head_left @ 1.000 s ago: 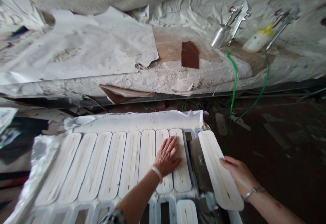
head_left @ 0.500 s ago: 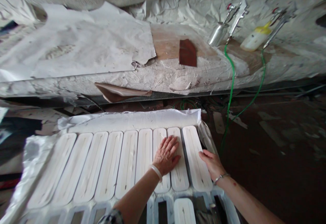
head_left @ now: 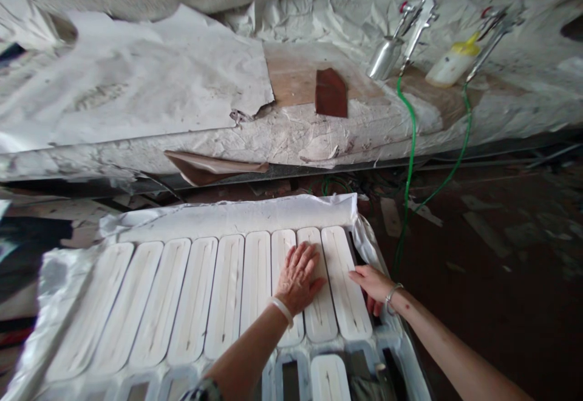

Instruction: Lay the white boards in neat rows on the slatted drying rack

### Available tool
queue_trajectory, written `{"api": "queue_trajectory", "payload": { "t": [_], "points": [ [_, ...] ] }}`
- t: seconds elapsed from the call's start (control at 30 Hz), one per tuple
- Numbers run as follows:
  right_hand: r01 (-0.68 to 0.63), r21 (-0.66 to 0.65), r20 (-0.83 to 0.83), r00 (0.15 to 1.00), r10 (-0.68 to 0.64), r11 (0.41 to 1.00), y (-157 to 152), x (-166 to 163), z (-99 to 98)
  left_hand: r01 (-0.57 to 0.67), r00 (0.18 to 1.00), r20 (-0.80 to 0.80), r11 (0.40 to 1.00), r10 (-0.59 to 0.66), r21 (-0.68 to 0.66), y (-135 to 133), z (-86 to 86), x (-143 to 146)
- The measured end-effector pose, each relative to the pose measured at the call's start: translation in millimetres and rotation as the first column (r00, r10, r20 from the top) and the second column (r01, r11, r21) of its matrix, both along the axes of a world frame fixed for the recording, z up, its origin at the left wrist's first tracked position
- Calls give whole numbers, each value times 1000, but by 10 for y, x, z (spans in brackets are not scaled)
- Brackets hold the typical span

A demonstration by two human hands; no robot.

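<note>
Long white strips with rounded ends and a thin lengthwise line lie side by side on a white-covered tray (head_left: 228, 214). My left hand (head_left: 298, 278), fingers stretched, rests flat on the second white strip (head_left: 321, 319) from the right and partly over its left neighbour. At the right edge of the rightmost white strip (head_left: 345, 294) is my right hand (head_left: 373, 285). Its thumb side touches the strip's top edge, while the other fingers curl down beside it, partly hidden. In the front row, one shorter-looking white piece (head_left: 328, 380) sits among grey-rimmed openings.
A bench covered in crumpled white sheeting (head_left: 173, 79) runs behind the tray. On it stand a silver spray gun (head_left: 384, 58) and a spray gun with a yellow-lidded cup (head_left: 450, 67). Green hoses (head_left: 411, 152) hang from them. A brown scrap (head_left: 331, 92) lies nearby.
My right hand has shifted left with the rightmost strip, closing the gap to its neighbour. A dark gap now shows along the tray's right side. My left hand stays in place.
</note>
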State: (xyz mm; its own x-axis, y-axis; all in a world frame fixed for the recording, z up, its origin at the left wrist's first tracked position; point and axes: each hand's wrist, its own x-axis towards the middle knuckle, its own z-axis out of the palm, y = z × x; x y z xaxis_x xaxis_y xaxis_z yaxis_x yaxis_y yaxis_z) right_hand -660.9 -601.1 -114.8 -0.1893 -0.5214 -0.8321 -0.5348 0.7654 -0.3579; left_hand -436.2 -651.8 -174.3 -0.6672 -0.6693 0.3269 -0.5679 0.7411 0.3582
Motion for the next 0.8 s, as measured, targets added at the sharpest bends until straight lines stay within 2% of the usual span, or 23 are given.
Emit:
{"api": "queue_trajectory", "payload": {
  "t": [0.13,0.2,0.37,0.5,0.63,0.77,0.8],
  "points": [
    [-128,79,-32,991,131,989,-63,-6,32,32,999,10,999,-32,-5,7,-24,-74],
    [-180,76,-89,978,186,981,-78,5,35,70,998,5,997,-70,-22,17,-36,-131],
    [-316,-109,-373,892,256,942,-151,85,82,119,991,63,993,-119,2,70,-69,-281],
    [-388,-187,-518,820,244,903,-58,157,238,112,990,75,991,-118,70,94,-23,-307],
    [-416,-255,-505,827,246,873,462,495,410,135,981,117,980,-153,143,80,13,-288],
    [-464,-343,-297,878,374,817,1419,1096,468,145,974,151,974,-171,172,65,-19,-278],
    [-441,-436,-274,896,351,785,1689,1234,447,144,972,159,974,-172,173,66,-21,-277]
  ]
}}
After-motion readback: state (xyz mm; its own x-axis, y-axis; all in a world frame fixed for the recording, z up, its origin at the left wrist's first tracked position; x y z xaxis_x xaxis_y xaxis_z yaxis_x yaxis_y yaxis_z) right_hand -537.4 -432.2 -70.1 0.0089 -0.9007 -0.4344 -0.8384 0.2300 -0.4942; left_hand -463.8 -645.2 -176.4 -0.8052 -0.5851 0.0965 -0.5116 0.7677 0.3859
